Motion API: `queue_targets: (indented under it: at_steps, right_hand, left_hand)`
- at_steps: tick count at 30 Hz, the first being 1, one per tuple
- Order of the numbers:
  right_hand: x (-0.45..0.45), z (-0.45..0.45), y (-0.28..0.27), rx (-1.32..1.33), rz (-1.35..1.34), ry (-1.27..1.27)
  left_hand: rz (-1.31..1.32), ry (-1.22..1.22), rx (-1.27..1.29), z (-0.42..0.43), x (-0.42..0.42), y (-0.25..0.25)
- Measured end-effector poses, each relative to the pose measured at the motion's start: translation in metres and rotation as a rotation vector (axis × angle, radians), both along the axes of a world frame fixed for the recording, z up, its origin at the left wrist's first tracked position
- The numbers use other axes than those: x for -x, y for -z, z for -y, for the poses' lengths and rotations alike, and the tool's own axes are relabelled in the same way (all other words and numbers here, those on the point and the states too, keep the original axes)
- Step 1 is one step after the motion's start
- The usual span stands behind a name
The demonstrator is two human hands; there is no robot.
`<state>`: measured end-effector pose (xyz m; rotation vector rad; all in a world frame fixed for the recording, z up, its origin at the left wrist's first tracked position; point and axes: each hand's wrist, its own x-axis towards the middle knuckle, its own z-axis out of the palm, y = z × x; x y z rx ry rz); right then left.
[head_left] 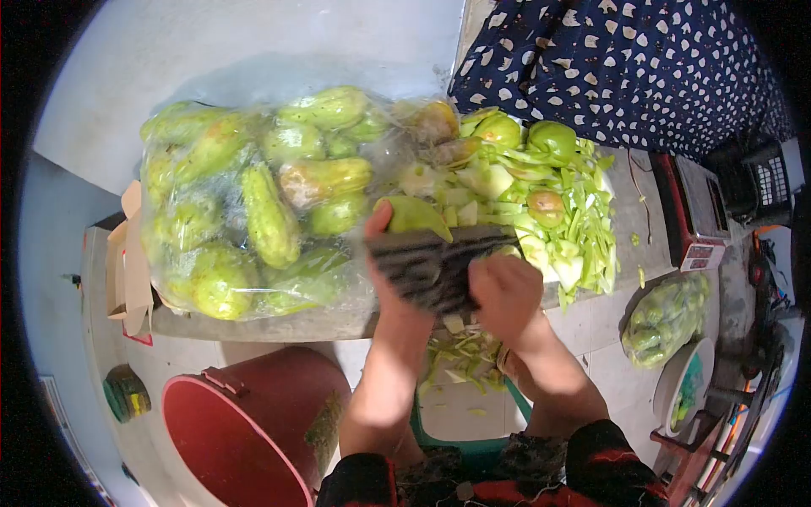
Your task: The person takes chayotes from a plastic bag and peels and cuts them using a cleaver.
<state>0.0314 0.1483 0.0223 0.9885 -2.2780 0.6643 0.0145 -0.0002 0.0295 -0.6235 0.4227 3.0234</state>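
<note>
Near the middle of the view, my left hand (pixel 384 275) is wrapped round a green fruit (pixel 414 216) and a dark, motion-blurred thing (pixel 431 262) that I cannot make out. My right hand (pixel 509 287) is closed in a fist at the right end of that dark thing; what it grips is hidden. Just beyond my hands lies a pile of green peels and cut pieces (pixel 579 245) with whole fruits (pixel 552 142) among them. To the left, a clear plastic bag (pixel 245 198) full of long green fruits rests on the counter (pixel 253 328).
A red bucket (pixel 245 431) stands below left, beside a cardboard box (pixel 127 262). Peels (pixel 460 363) lie below my hands near a green-rimmed container (pixel 473 441). At right are a red scale (pixel 699 203), another bag of fruit (pixel 667 321) and a white bowl (pixel 703 367). Dark patterned cloth (pixel 608 68) hangs beyond.
</note>
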Motion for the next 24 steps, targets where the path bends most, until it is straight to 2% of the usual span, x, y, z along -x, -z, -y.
queue_targets:
  at_steps: [1, 3, 6, 8, 9, 11, 12, 14, 15, 17, 18, 19, 21, 23, 24]
  right_hand:
    - [0.005, -0.005, 0.004, -0.044, 0.069, 0.057]
    - [0.01, -0.008, 0.004, -0.036, 0.045, 0.073]
    - [0.002, -0.007, -0.01, -0.05, 0.043, 0.039]
    - [-0.004, -0.004, -0.016, -0.027, 0.021, 0.014]
    - [-0.003, -0.005, -0.015, -0.027, 0.023, 0.017]
    - [0.002, -0.01, -0.008, -0.044, 0.184, 0.07]
    - [0.007, -0.014, -0.004, -0.043, 0.179, 0.072]
    - [0.016, -0.021, 0.003, 0.028, 0.353, 0.187]
    - [0.014, -0.02, -0.003, 0.027, 0.347, 0.187]
    - [0.005, -0.018, -0.024, 0.021, 0.281, 0.091]
    - [0.003, -0.016, -0.029, 0.035, 0.167, 0.009]
    - [0.0, -0.015, -0.031, 0.04, 0.172, 0.016]
    - [-0.007, -0.012, -0.033, 0.033, 0.058, -0.044]
    - [-0.01, -0.008, -0.038, 0.061, 0.013, -0.057]
    - [-0.012, -0.007, -0.036, 0.049, 0.023, -0.045]
  left_hand:
    - [0.031, -0.058, 0.046, 0.0, 0.0, -0.002]
    - [0.059, -0.116, 0.091, 0.003, 0.001, -0.001]
    - [-0.01, -0.003, 0.038, 0.013, 0.002, 0.008]
    - [-0.225, 0.156, -0.067, 0.016, 0.003, 0.019]
    - [-0.223, 0.159, -0.068, 0.013, 0.002, 0.015]
    - [-0.066, 0.049, 0.008, 0.004, -0.002, -0.002]
    - [-0.078, -0.024, 0.065, 0.002, 0.0, -0.006]
    - [-0.105, 0.045, 0.067, 0.011, -0.002, -0.003]
    - [-0.129, 0.107, 0.065, 0.014, -0.002, -0.002]
    - [-0.043, 0.008, 0.059, 0.009, 0.002, -0.004]
    - [-0.111, 0.071, 0.043, 0.012, 0.001, 0.002]
    - [-0.177, 0.138, 0.027, 0.015, 0.0, 0.004]
    - [-0.09, 0.134, -0.01, 0.013, -0.003, -0.001]
    - [-0.108, 0.185, -0.075, 0.01, -0.009, -0.013]
    - [-0.192, 0.225, -0.023, 0.011, -0.008, -0.006]
